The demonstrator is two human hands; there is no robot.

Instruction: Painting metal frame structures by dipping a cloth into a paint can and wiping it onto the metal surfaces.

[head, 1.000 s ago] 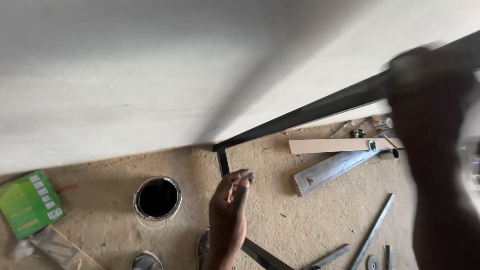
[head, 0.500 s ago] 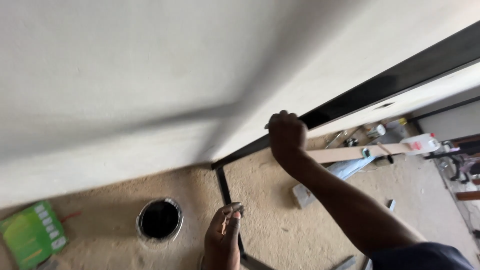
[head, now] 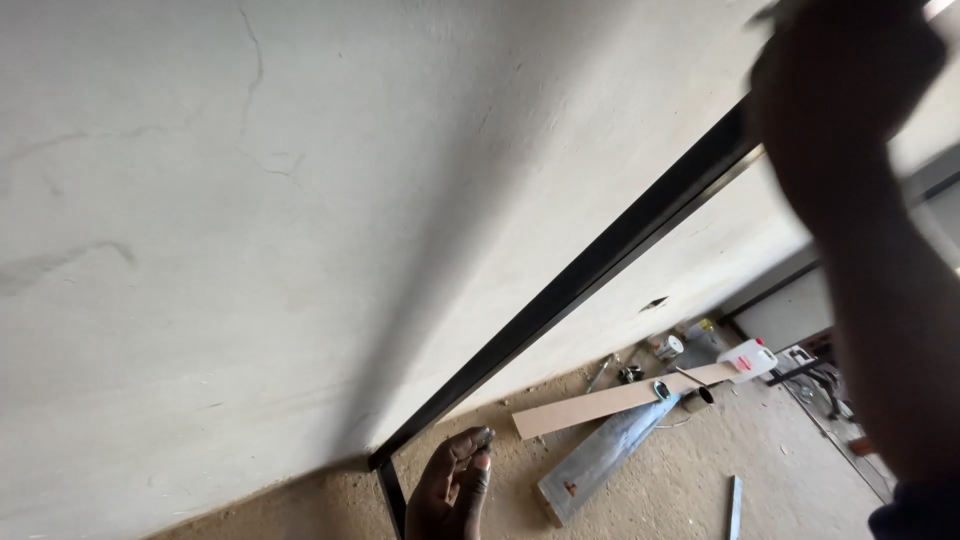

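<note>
Right hand [head: 850,90], blurred and raised, appears clenched on the upper part of a black metal frame [head: 600,265] leaning against the pale wall [head: 250,250], steadying it, while the left hand [head: 450,490] pinches a small object near its lower corner.

- Soft, even daylight on the pale wall [head: 300,200]; no glare.
- A broad diagonal shadow runs from twelve o'clock toward seven.
- The right hand [head: 850,90] at two o'clock is dark, motion-blurred and out of focus.
</note>
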